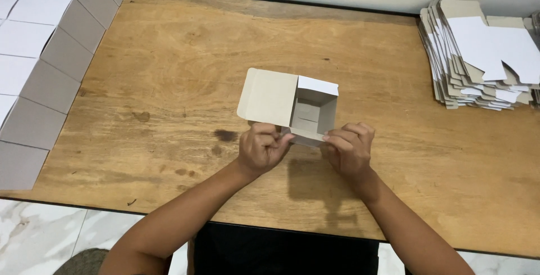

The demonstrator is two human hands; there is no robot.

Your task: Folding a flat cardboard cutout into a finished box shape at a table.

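Both hands (306, 148) grip an open, empty cardboard box (312, 112).

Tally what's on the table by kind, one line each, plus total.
Open box between left hand and right hand: 1
Finished boxes, far left: 6 in view, more cut off
Flat blank stack, far right: 1
Total: 8 in view
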